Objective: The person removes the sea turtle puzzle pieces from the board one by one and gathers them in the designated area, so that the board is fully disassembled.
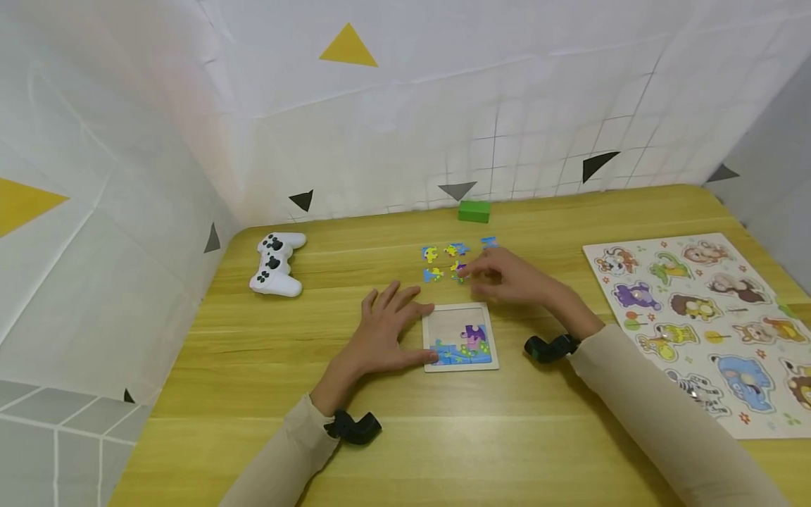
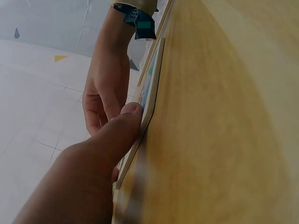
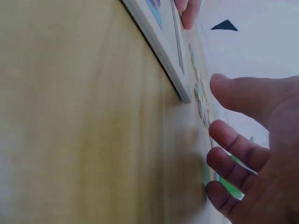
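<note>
A small square puzzle tray [image 1: 429, 325] with a pale rim lies on the table, blue, green and purple puzzle pieces [image 1: 476, 343] fitted along its bottom and lower right. My left hand [image 1: 380, 338] rests at the tray's left side, fingers spread, its thumb pressing the lower left rim and the index fingertip at the upper left corner. Behind the tray lie several loose jigsaw pieces [image 1: 431, 254] in blue, yellow and purple. Over the right side of this group hovers my right hand [image 1: 516, 278]. Its thumb [image 3: 233, 91] stands apart from the loosely bent fingers, nothing visible between them.
A white game controller [image 1: 279, 266] lies at the back left of the table [image 1: 279, 366]. Near the back wall sits a green block [image 1: 474, 211]. The large animal puzzle board [image 1: 690, 317] covers the right side, partly under my right forearm in the head view.
</note>
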### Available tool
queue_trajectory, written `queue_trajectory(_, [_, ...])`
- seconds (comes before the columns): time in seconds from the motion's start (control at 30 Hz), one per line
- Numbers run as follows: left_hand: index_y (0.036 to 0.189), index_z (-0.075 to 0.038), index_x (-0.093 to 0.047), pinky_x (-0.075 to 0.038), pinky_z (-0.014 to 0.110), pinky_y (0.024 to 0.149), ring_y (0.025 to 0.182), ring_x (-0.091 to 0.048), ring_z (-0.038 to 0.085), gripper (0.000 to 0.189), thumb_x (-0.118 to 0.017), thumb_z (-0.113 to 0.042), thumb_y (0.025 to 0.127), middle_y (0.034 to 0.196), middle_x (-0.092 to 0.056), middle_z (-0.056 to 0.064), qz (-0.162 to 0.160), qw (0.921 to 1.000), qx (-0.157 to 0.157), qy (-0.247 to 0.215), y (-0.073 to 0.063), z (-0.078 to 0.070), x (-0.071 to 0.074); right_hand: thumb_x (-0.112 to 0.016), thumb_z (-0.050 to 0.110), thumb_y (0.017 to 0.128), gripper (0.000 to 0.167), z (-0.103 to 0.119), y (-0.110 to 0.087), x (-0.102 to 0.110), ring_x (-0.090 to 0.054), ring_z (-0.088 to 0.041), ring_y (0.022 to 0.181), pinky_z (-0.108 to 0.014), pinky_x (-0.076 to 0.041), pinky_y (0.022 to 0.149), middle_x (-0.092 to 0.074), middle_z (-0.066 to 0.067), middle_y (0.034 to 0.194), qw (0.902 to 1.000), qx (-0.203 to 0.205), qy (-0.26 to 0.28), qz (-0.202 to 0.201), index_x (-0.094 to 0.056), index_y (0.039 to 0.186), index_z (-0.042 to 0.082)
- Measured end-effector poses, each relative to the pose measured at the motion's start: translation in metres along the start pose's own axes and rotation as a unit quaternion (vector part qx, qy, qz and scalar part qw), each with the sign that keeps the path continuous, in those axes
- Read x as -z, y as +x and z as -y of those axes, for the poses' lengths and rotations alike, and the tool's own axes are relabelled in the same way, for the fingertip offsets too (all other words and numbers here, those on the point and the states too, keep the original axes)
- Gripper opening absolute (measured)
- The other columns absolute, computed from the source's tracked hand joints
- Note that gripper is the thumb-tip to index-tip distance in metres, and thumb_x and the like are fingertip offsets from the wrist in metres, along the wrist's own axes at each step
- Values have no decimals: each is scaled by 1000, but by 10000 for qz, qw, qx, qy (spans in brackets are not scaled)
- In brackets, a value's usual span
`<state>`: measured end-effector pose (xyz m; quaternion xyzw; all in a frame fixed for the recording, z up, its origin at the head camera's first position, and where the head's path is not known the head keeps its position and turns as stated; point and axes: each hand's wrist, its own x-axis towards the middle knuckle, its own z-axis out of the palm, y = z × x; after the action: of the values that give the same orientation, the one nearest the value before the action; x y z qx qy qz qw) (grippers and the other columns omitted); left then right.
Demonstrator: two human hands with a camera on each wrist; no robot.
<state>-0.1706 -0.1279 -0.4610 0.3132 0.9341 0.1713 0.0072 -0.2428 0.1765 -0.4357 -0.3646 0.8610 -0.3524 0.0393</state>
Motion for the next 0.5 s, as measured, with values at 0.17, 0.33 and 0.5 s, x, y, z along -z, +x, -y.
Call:
queue_trajectory(0.17, [148,-35,-51,-9,66,120,158,-14,37,81,-64,-77,79,165,-32,-2,-14,10000,-5,-52,0,-1,1,-78,14,89,28,8,-13,-2,-52,-20,100,-36,-40,85,-70,-2,112,9998,-8,-116,142,-77,117,14])
queue_trajectory(0.33, [147,-36,-52,-10,67,119,158,-14,37,81,-63,-78,79,165,-32,-2,-34,10000,-5,-13,0,-1,1,-82,16,86,30,21,-21,-5,-51,-20,102,-37,-38,87,-67,0,107,9990,-207,-122,385,-78,114,21])
queue_trajectory(0.5, [148,-37,-50,-9,66,120,159,-13,36,81,-62,-79,79,166,-31,-3,13,10000,5,36,0,-1,0,-82,18,85,30,32,-28,-6,-49,-21,99,-37,-36,87,-64,1,103,9971,-289,-127,690,-78,114,24])
